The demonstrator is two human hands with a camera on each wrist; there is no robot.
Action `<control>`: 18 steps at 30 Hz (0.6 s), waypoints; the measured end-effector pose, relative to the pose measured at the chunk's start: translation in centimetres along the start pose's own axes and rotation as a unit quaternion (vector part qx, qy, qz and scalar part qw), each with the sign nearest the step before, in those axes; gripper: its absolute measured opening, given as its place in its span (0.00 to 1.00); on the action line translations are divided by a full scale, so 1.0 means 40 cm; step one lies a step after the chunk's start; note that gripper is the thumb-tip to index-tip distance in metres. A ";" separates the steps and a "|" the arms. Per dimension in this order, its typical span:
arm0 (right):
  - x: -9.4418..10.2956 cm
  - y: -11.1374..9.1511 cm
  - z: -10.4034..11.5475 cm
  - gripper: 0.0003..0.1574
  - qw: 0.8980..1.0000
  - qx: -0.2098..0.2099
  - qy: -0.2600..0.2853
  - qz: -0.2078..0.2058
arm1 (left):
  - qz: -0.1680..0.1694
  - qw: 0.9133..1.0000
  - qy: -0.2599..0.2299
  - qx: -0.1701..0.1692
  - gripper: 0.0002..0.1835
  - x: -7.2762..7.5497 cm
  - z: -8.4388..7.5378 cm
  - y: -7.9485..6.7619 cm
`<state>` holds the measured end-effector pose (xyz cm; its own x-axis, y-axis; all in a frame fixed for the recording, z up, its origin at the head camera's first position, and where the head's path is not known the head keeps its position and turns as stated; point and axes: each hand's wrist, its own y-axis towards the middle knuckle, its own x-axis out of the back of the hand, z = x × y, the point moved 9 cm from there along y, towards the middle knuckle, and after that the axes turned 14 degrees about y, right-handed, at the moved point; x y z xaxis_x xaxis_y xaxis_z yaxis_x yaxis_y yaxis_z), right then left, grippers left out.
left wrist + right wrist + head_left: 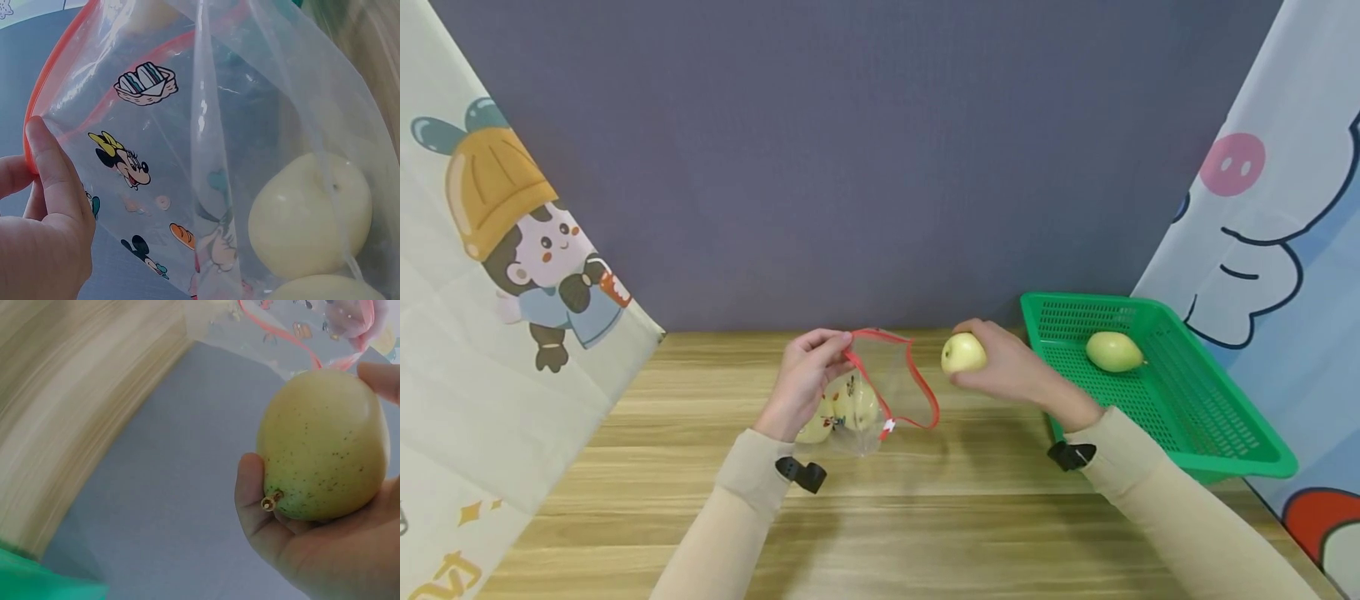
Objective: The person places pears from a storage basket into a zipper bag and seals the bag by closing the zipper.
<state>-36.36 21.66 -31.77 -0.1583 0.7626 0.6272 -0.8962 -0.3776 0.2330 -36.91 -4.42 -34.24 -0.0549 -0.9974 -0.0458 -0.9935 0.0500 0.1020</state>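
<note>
In the head view my left hand (805, 375) pinches the red-edged rim of a clear plastic zip bag (895, 379) printed with cartoon pictures, and its mouth gapes to the right. Pale yellow pears (312, 215) lie inside the bag, partly hidden by the left hand in the head view. My right hand (1000, 362) grips another pear (962, 353), held just right of the bag's mouth. The right wrist view shows this pear (325, 444) with its short stem and dark speckles, thumb and fingers curled around it.
A green plastic basket (1232, 408) stands on the right of the wooden table (700, 467), one pear (1114, 352) lying in it. Behind the table rises a grey-blue panel (880, 167). Cartoon-printed cloths hang at both sides.
</note>
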 end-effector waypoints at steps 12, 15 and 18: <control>-0.044 -0.008 0.018 0.36 0.999 0.027 0.019 -0.002 | -0.003 1.000 0.004 0.002 0.05 0.000 0.007 0.004; -0.054 -0.009 0.026 0.36 0.999 0.038 0.021 -0.002 | -0.002 1.000 0.006 0.003 0.04 -0.001 0.007 0.002; -0.062 -0.010 0.033 0.36 0.999 0.039 0.024 -0.002 | -0.003 1.000 0.007 0.002 0.04 0.000 0.005 0.001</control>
<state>-35.07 19.25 -32.43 -0.1749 0.7878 0.5906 -0.8622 -0.4122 0.2945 -36.97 -4.40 -34.42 -0.0475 -0.9983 -0.0335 -0.9943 0.0440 0.0972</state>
